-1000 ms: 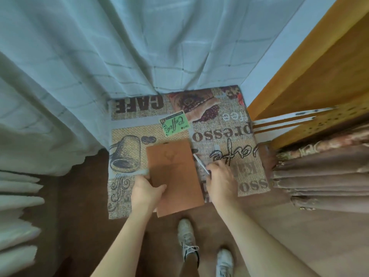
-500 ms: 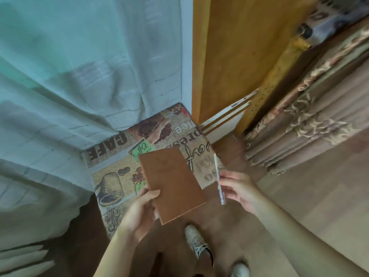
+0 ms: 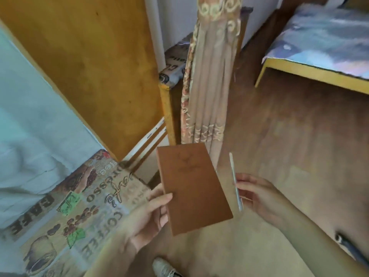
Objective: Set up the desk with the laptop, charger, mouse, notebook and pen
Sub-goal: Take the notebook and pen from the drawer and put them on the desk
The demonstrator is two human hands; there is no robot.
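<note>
A brown notebook (image 3: 192, 186) with a faint embossed mark on its cover is held in the air in front of me, tilted. My left hand (image 3: 147, 218) grips it at its left edge, thumb on the cover. To its right, my right hand (image 3: 257, 194) pinches a thin pale pen (image 3: 235, 181) that stands nearly upright. Both are over the floor, away from the small table. No laptop, charger or mouse is in view.
A small table (image 3: 83, 214) with a coffee-print cloth stands at lower left, against a pale curtain (image 3: 30, 126). An orange wooden panel (image 3: 95, 62) and a patterned beige drape (image 3: 207, 82) rise ahead. A bed (image 3: 319, 48) stands at upper right over brown floor. My shoe (image 3: 163, 267) shows below.
The notebook and pen were lifted off the coffee-print table. My view has swung right, so the table slid to the lower left and the bed came into view.
</note>
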